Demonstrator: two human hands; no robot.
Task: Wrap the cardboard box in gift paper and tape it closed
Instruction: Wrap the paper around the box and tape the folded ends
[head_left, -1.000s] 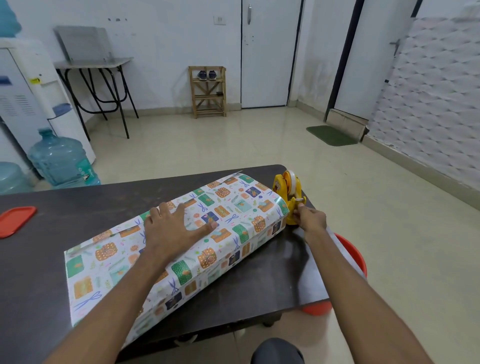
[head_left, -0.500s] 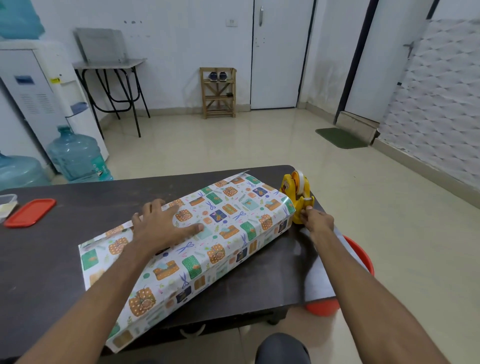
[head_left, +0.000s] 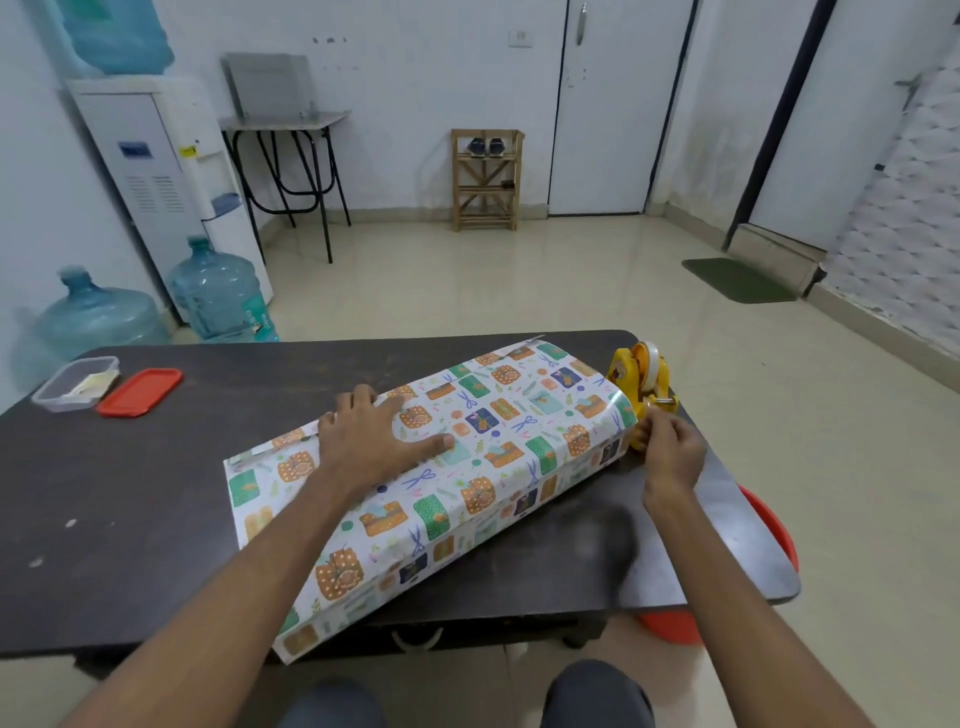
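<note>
Paper-covered box lying slantwise on our dark table

Our left hand (head_left: 376, 434) presses flat, fingers spread, on the long box in patterned gift paper (head_left: 431, 478), its long axis running from near-left to far-right across the dark wooden table (head_left: 130, 499); our right hand (head_left: 667, 452) pinches at the yellow tape dispenser (head_left: 641, 382) beside its far end.

A: Tabletop (head_left: 156, 519), left half: bare from the wrapped box (head_left: 467, 467) out to the edge. Only a clear tub (head_left: 72, 384) and red lid (head_left: 140, 392) at the far left corner.

B: Right end?

A: Tight. Yellow tape dispenser (head_left: 641, 382) sits just beside the box's end; right hand (head_left: 670, 454) fills the gap. Near right corner open.

B: Over the box?

A: Left hand (head_left: 374, 441) lies flat on it.
</note>
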